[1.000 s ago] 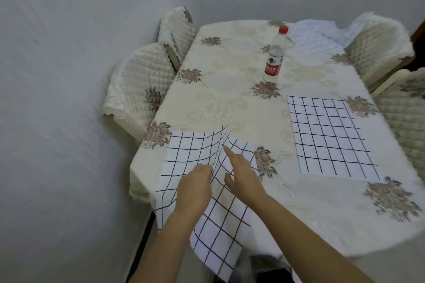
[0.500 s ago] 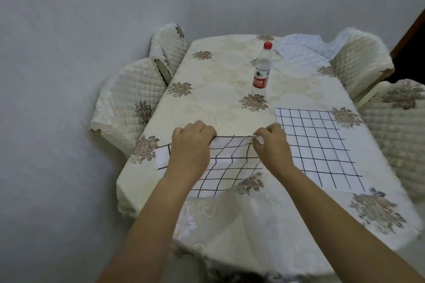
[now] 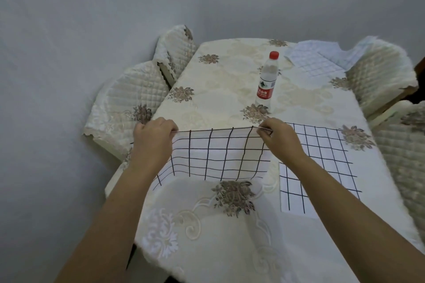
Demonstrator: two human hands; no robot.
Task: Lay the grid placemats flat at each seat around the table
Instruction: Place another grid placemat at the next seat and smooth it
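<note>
A white placemat with a black grid (image 3: pixel 218 156) hangs raised above the near left part of the table, its top edge stretched taut. My left hand (image 3: pixel 153 139) grips its left top corner and my right hand (image 3: pixel 280 139) pinches its right top corner. A second grid placemat (image 3: pixel 326 158) lies flat on the cloth to the right, partly under my right forearm. A third, pale grid placemat (image 3: pixel 310 63) lies rumpled at the far right corner.
A water bottle with a red cap (image 3: pixel 266 80) stands upright mid-table, just beyond the held mat. The cream floral tablecloth (image 3: pixel 218 89) covers the table. Quilted chairs stand at the left (image 3: pixel 124 108) and right (image 3: pixel 379 76). A grey wall runs close on the left.
Both hands took the mat's corners, lifted it from the table's near edge and pulled its top edge tight, moving it farther onto the table. The view shifted forward.
</note>
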